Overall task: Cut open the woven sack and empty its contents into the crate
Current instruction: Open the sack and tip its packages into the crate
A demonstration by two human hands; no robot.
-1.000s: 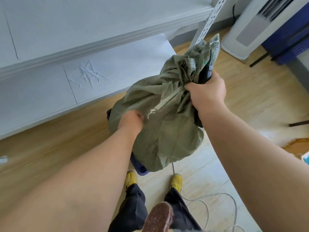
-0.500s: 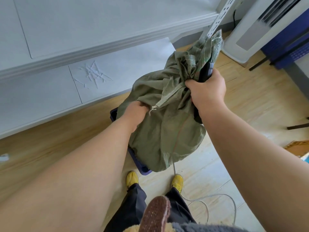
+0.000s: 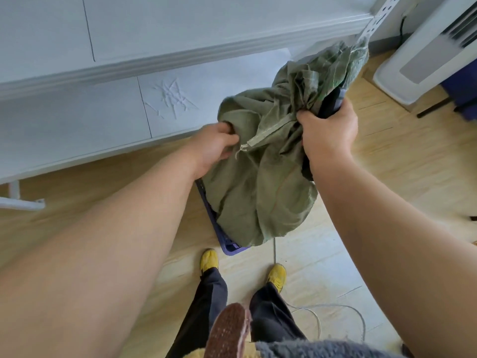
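both hands are on the green woven sack, and it's held up over the blue crate on the floor, just beyond the yellow shoes. only the crate's near corner and left rim peek out from under the cloth. the left hand has its fingers curled into a fold on the sack's left side, close by the pale seam strip with its loose thread. the right hand is clamped tight around the bunched cloth on the right, and something dark is caught in that same grip, though what it is can't be told from here. the sack's crumpled top end pokes up towards the far right, near the white shelf upright. holding it by two points above the crate looks meant to let whatever's inside drop straight down. whether a cut mouth is open underneath is hidden, and no contents show, so how far the emptying has got can't be told.
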